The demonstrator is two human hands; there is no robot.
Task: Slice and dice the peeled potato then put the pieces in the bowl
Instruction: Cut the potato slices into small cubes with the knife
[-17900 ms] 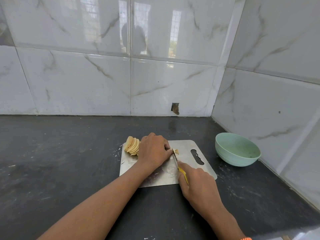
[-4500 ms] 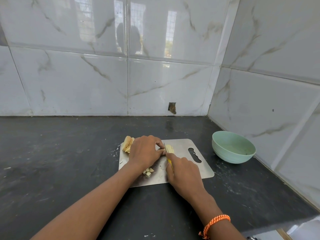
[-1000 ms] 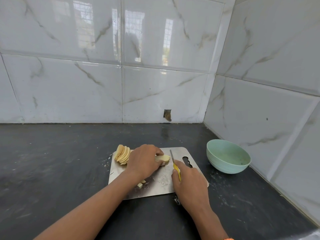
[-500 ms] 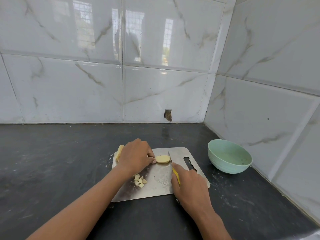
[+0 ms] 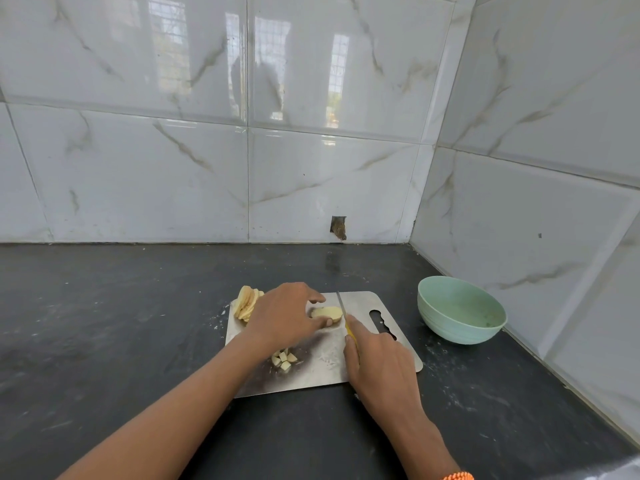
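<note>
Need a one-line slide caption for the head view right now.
Left hand steadies potato slices on the steel board; right hand holds the knife beside them; green bowl waits.

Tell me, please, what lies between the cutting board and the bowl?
Nothing lies there. In the head view, only bare dark counter with faint white specks separates the board from the bowl. They do not touch.
</note>
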